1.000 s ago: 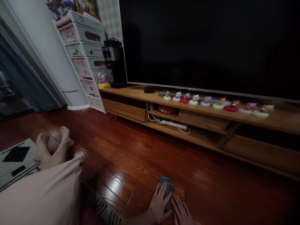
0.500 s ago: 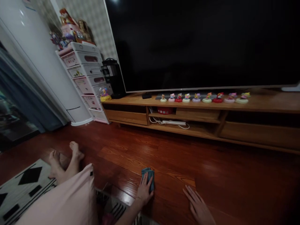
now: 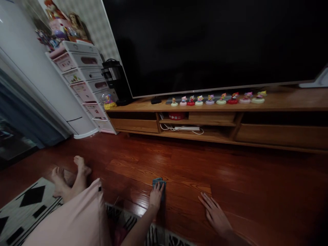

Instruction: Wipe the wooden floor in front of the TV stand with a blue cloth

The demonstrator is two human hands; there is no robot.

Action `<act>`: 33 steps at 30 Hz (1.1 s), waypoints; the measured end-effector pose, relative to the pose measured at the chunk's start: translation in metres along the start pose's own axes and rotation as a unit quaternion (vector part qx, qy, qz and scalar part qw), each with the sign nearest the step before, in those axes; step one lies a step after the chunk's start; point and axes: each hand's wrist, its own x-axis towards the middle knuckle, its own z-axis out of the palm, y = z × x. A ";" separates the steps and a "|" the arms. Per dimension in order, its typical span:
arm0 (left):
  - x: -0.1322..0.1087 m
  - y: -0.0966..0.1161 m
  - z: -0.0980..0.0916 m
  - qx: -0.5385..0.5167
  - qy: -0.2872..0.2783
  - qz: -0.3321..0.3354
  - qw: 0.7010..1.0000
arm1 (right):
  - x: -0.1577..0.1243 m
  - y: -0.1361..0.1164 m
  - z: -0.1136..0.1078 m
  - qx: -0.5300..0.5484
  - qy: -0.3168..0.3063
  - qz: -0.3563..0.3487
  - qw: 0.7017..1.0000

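Observation:
Overlapping flat blue-green cards lie on the dark red wooden floor in front of me; their print is too small to make out. My left hand grips them from above, its fingers across their faces and hiding part of them. To its right, my right hand rests palm down on the bare floorboards, fingers stretched out and nothing in them.
A long wooden TV stand crosses the far side, with a row of small figurines under a large dark television. At left are a pink cushion, bare feet, a patterned rug and a drawer tower.
The view has tilted and turned slightly, so the TV stand sits higher and further left. My left hand remains on the cards; my right hand stays flat on the floor.

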 end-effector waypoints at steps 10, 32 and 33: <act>-0.041 0.032 0.041 0.025 -0.069 -0.003 0.997 | 0.001 -0.002 -0.004 0.004 -0.009 0.007 1.000; -0.052 0.048 0.046 0.012 -0.085 -0.002 0.996 | 0.001 -0.008 -0.009 0.017 -0.011 0.013 1.000; -0.062 0.057 0.057 0.005 -0.091 0.005 0.996 | 0.001 -0.008 -0.009 0.015 -0.011 0.012 1.000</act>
